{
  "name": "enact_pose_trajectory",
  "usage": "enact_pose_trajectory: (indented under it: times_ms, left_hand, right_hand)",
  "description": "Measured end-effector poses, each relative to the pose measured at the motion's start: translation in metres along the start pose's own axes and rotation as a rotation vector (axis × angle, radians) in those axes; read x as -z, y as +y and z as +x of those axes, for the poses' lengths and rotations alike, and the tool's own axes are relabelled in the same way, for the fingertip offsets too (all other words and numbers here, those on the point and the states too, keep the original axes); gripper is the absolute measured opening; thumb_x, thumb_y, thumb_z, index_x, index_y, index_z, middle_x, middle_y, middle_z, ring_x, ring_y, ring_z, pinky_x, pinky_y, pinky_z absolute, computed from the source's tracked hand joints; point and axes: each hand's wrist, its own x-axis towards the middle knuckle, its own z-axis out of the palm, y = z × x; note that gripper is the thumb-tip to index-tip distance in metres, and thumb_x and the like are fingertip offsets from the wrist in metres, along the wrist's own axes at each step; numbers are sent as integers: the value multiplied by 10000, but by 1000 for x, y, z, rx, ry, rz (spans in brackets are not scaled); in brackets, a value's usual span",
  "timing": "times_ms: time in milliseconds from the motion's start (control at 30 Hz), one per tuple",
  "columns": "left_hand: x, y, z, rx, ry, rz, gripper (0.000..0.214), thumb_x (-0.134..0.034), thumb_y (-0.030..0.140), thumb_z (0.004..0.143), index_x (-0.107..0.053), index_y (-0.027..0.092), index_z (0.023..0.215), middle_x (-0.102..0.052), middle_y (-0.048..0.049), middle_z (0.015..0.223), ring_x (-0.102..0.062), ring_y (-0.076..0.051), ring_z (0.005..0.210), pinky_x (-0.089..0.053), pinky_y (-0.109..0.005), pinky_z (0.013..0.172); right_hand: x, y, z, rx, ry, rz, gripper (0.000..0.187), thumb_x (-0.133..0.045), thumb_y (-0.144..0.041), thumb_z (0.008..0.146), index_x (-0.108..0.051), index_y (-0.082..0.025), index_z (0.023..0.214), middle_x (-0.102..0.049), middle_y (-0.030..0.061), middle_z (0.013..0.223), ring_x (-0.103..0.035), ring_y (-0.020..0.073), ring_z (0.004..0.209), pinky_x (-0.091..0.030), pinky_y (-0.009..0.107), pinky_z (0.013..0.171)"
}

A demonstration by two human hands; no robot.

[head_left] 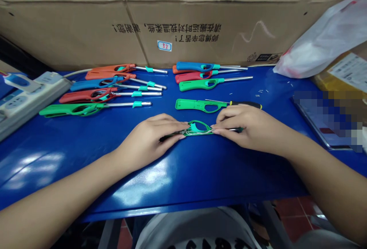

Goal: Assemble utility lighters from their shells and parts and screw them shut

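Observation:
An opened green utility lighter point(198, 127) lies between my hands at the middle of the table, with its teal trigger and thin pale wires exposed. My left hand point(149, 134) is closed around its handle end, thumb and fingers pinching from both sides. At the other end my right hand point(249, 124) pinches the lighter where its metal barrel joins the body; the palm side is hidden. Just beyond it lie a loose green shell half point(187, 104) and a screwdriver point(246, 104) with a black and yellow handle, its shaft reaching over the shell.
Several coloured lighters, including a green one point(71, 109), lie at the back left; others, including a blue one point(192, 66), lie back right. Small screws point(259, 92) are scattered nearby. A power strip point(31, 96), phone point(323, 122), plastic bag point(321, 38) and cardboard box point(86, 31) border the table.

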Motion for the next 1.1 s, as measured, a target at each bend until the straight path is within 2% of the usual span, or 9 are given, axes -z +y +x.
enact_pose_trajectory:
  times_ms: [133,200,333,433,533,667,767,867,1100]
  left_hand:
    - [0,1,-1,7,5,-5,291,-666,205,967,-729,183,1250,-776,-48,1176,-701,-184,1044,-583,-292,944]
    - [1,1,-1,5,6,-9,299,-665,206,965,-726,186,1257,-775,-50,1181,-703,-186,1054,-581,-292,953]
    - [3,1,-1,9,-11,-42,328,-656,204,961,-711,190,1284,-768,-57,1195,-704,-190,1075,-573,-296,974]
    - [8,0,0,23,-6,-54,321,-643,193,957,-720,191,1269,-774,-59,1162,-702,-191,1054,-578,-295,943]
    - [14,-2,1,26,4,-30,282,-647,199,949,-747,189,1212,-781,-60,1123,-702,-195,1019,-572,-309,922]
    - [22,-4,4,59,25,21,195,-659,236,945,-794,210,1083,-781,-54,1040,-707,-190,927,-561,-325,873]
    - [26,-5,5,89,23,36,175,-678,264,929,-810,221,1036,-775,-49,985,-702,-179,873,-562,-311,828]
    - [29,-8,6,111,-33,21,163,-684,292,927,-822,231,988,-779,-41,945,-709,-173,847,-569,-294,804]
    - [31,-18,5,218,-102,-169,172,-724,369,912,-839,245,942,-784,-34,904,-742,-160,786,-593,-241,722]
  right_hand:
    - [-5,6,6,-93,58,266,163,-695,-274,924,-766,-195,800,-746,27,856,-681,159,789,-510,309,792]
    - [-7,8,7,-145,47,331,166,-714,-292,902,-746,-192,773,-736,25,832,-668,159,773,-510,310,770]
    - [-8,8,8,-232,17,316,180,-679,-282,897,-699,-199,739,-719,20,789,-635,166,744,-489,326,730]
    - [-6,8,7,-250,16,303,172,-667,-288,893,-712,-208,748,-733,21,796,-640,175,763,-488,340,764]
    - [-2,9,7,-296,36,333,183,-669,-346,891,-749,-217,789,-763,32,861,-668,193,821,-493,347,785]
    - [1,8,7,-373,67,343,219,-655,-398,890,-770,-214,862,-774,45,907,-672,201,814,-498,340,718]
    - [-2,8,7,-339,42,344,190,-677,-377,872,-767,-213,843,-768,45,877,-663,196,802,-507,336,733]
    - [-7,10,7,-315,25,363,177,-694,-371,862,-755,-217,801,-760,38,831,-654,189,780,-504,333,738]
    - [-14,9,9,-340,54,319,202,-682,-333,860,-697,-203,706,-689,16,704,-576,160,688,-437,302,661]
